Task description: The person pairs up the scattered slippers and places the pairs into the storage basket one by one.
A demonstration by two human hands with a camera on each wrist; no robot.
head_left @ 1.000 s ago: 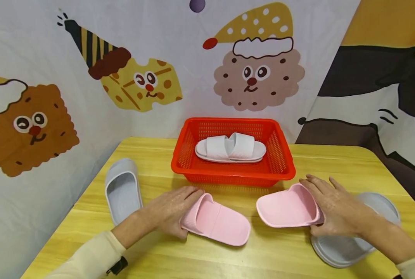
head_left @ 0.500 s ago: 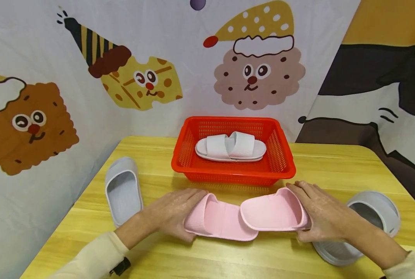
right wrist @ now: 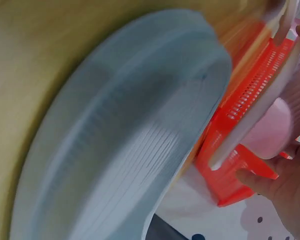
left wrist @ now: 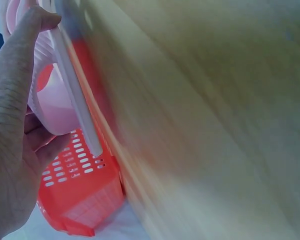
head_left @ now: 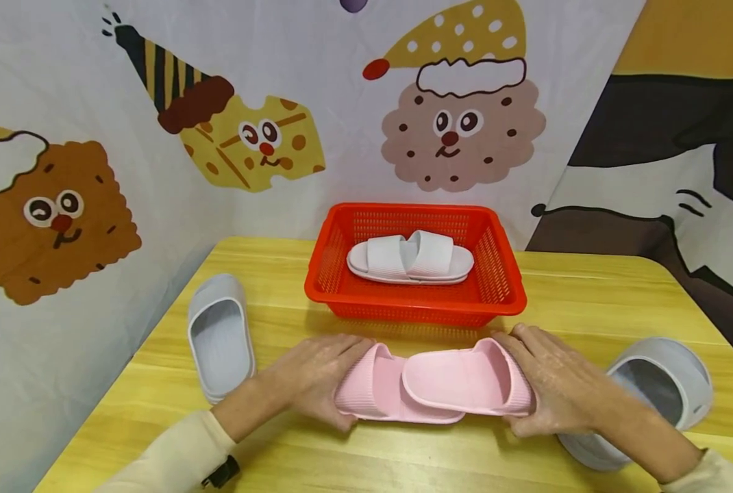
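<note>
The left hand (head_left: 320, 376) grips one pink slipper (head_left: 362, 389) in its fingers, the right hand (head_left: 554, 380) a second pink slipper (head_left: 455, 380), overlapping the first between them. Beyond the fingers, a red basket (head_left: 416, 308) holds white slippers (head_left: 410, 260).

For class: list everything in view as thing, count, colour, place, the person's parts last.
Backdrop: count unclear, mostly white with cartoons, at the back
Table: 1, yellow, before the backdrop
Basket: 1, red, on the table
White slippers: 2, white, in the basket
Pink slippers: 2, pink, before the basket, overlapping
Grey slippers: 2, grey, on the table, left and right
Sleeves: 2, cream, lower left and right, head view
Black object: 1, black, beside the left sleeve
Left hand: 1, bare, gripping left pink slipper
Right hand: 1, bare, gripping right pink slipper
</note>
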